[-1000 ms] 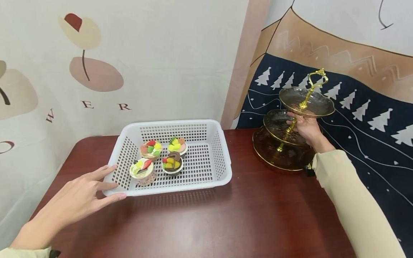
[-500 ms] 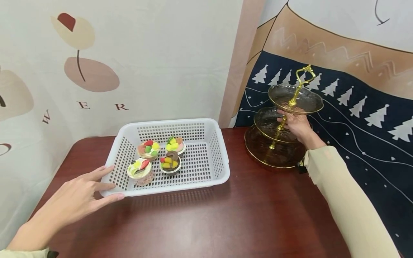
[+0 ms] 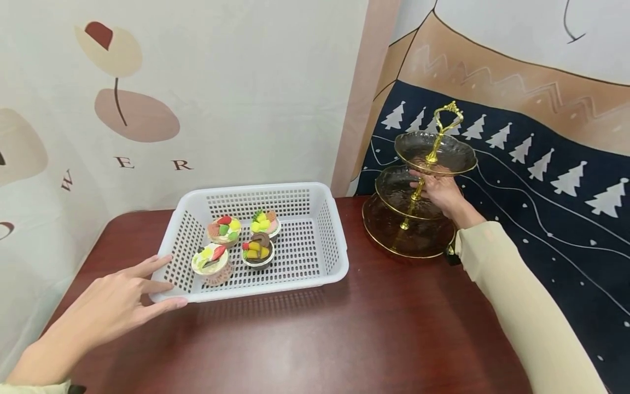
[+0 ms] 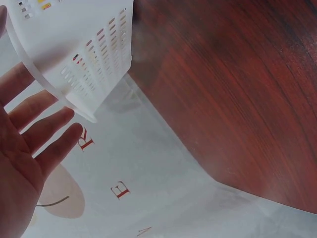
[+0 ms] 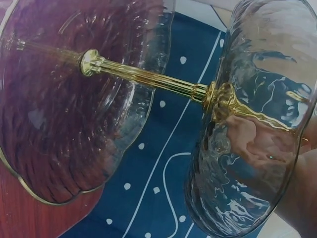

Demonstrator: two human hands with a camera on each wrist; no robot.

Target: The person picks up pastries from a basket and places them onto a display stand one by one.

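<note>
A tiered cake stand [image 3: 408,241] with smoky glass plates and a gold stem stands upright at the table's far right. My right hand [image 3: 443,194] grips its stem just under the top plate; in the right wrist view that hand [image 5: 257,144] shows through a glass plate, partly blurred. At the left, a white perforated basket [image 3: 295,282] holds several cupcakes, among them a chocolate cupcake [image 3: 257,257]. My left hand [image 3: 115,298] rests spread fingers on the basket's left rim. The left wrist view shows the left hand's [image 4: 29,144] fingers against the basket wall [image 4: 94,69].
The dark red wooden table [image 3: 305,339] extends in front of the basket and stand. Behind stands a pale printed cloth [image 3: 256,98], and a navy cloth with white trees [image 3: 531,191] hangs close behind the stand at the right.
The cake stand has moved left, nearer the basket, with my right hand on its stem. My left hand keeps its place at the basket rim. The head view has shifted slightly.
</note>
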